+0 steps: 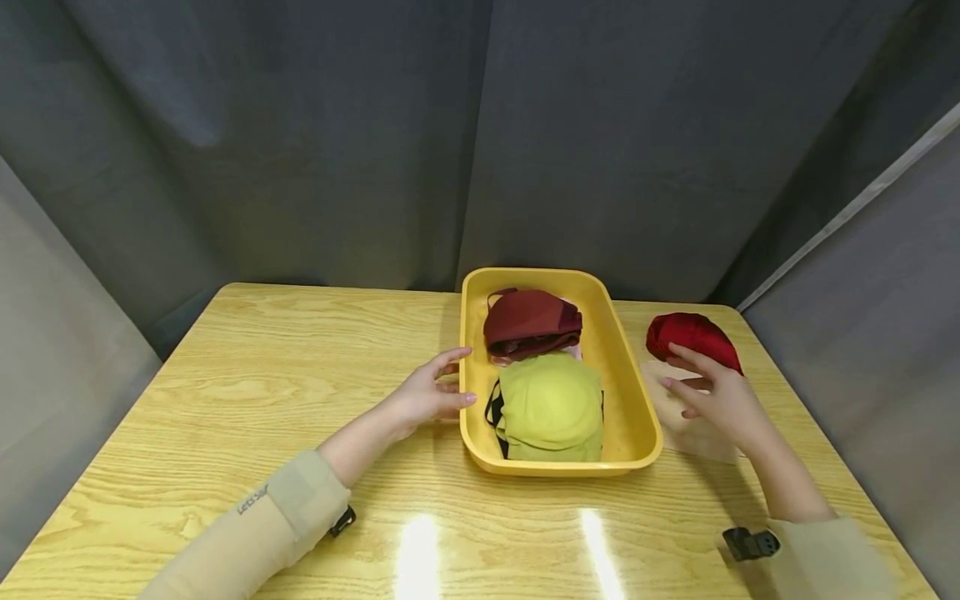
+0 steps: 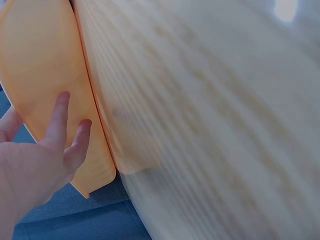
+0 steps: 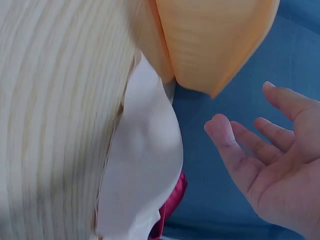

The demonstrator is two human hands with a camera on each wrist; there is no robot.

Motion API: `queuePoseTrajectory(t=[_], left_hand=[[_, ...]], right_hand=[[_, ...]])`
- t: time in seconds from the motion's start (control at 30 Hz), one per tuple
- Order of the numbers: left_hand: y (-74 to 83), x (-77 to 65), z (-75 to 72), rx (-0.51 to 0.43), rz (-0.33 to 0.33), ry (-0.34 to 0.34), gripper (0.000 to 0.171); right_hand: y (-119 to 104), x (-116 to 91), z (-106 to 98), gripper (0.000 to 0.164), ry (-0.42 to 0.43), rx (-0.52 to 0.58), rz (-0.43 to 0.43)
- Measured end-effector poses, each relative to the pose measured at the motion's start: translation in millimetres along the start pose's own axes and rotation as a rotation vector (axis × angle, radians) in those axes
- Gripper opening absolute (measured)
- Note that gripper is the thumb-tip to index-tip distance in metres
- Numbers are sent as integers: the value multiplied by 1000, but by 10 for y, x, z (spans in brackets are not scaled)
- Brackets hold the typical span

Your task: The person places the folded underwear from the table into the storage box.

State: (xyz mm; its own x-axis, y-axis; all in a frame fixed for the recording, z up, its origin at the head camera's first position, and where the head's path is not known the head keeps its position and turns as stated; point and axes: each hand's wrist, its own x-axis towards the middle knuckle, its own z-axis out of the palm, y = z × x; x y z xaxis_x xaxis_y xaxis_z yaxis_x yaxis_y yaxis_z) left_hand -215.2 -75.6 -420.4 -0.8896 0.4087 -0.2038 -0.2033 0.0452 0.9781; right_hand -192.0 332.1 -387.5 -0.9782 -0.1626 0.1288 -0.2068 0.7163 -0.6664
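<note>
A yellow plastic tub (image 1: 636, 392) stands on the table. In it a dark red folded bra (image 1: 531, 321) lies behind a yellow-green one (image 1: 551, 408) with black straps. My left hand (image 1: 427, 396) is at the tub's left wall, fingers spread along the rim; the left wrist view shows its fingers (image 2: 61, 120) in front of the orange-looking wall. Off the tub's right side, my right hand (image 1: 716, 400) hovers with fingers apart and nothing between them. Beneath it are a shiny red cup-shaped garment (image 1: 692, 335) and a pale beige, cup-shaped piece (image 3: 145, 145).
The wooden table (image 1: 300, 375) has rounded far corners. A dark grey curtain (image 1: 337, 150) hangs right behind its far edge, and lighter panels (image 1: 885, 350) close off both sides. A bit of pink cloth (image 1: 574, 352) peeks out under the dark red bra.
</note>
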Motion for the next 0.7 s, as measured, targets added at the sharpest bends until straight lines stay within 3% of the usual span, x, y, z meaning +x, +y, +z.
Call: queuePoseTrajectory(t=[0.33, 0.7], left_hand=[[3, -17, 12, -13, -14, 15, 73], [19, -19, 23, -4, -18, 21, 73]], right_hand=[[158, -67, -164, 63, 53, -48, 53], [427, -102, -236, 61, 120, -193, 93]])
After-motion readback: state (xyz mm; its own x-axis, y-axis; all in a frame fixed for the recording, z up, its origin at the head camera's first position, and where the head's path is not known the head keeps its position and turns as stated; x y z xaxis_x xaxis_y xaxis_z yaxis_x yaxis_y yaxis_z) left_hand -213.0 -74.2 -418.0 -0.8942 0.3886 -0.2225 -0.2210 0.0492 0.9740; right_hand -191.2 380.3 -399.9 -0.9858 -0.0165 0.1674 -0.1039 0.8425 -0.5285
